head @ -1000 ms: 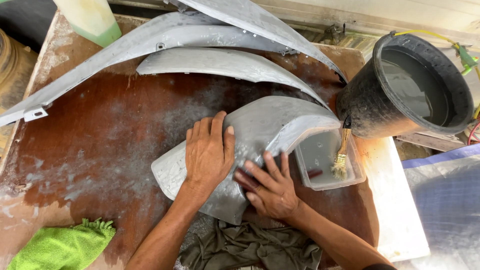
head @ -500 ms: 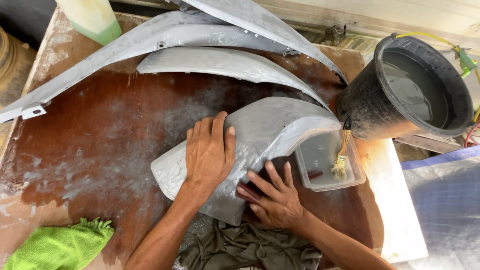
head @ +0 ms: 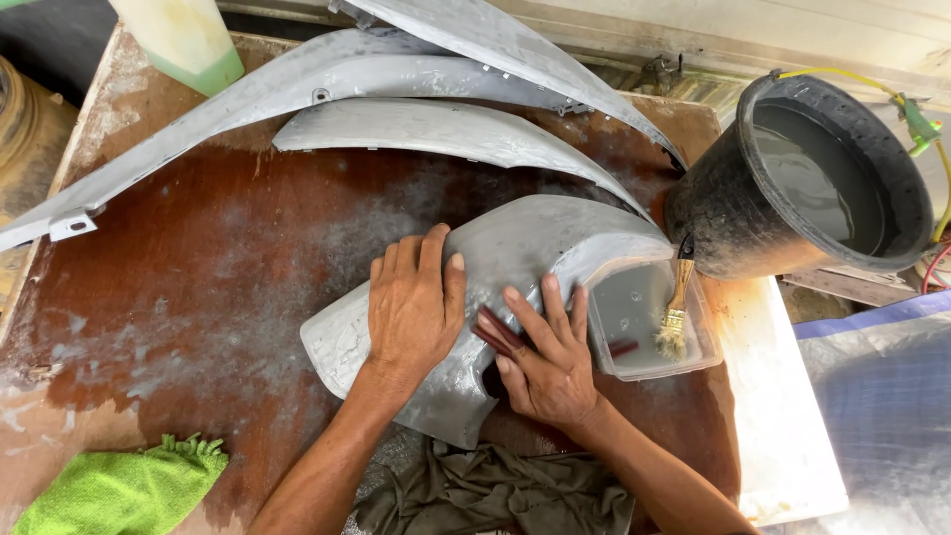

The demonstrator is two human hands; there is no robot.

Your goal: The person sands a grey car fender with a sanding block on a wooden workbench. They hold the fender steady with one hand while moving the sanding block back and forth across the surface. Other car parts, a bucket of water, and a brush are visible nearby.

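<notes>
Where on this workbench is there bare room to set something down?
The widest bare patch lies left of the left hand, between the long grey panel and the green cloth. The right side is crowded: right hand, plastic tub, paintbrush, black bucket.

- curved grey panel [head: 535,248]: dull, blotchy primer-looking finish, arched like a fender piece, lying hump-up on the reddish-brown worktop, one end over the clear tub
- dark red sanding pad [head: 495,332]: small, flat against the panel's near side, mostly hidden under fingers
</notes>
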